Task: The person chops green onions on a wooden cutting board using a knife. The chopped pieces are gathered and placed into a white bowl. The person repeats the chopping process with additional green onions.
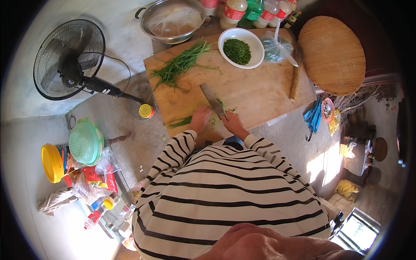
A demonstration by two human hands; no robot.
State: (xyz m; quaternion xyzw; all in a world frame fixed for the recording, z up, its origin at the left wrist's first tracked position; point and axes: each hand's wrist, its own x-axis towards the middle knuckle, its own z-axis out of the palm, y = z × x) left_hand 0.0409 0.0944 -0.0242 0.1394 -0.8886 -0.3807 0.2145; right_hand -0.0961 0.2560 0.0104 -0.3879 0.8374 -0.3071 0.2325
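My right hand [233,123] grips the handle of a cleaver [212,100], whose broad blade points away over the wooden board [260,84]. Beside the blade, my left hand [200,117] presses on a bundle of green chives [179,122] that sticks out to its left. Small chopped bits [221,103] lie to the right of the blade. A larger heap of long uncut chives [180,65] rests at the board's far left. At the far edge stands a white bowl [259,54] holding finely chopped greens [237,51].
A knotted plastic bag [278,48] sits right of the bowl, near a rolling pin-like stick [295,79]. Behind are a steel pan [174,37] and several bottles [233,13]. A round woven lid [332,55] is at right; a black fan [70,61] stands left.
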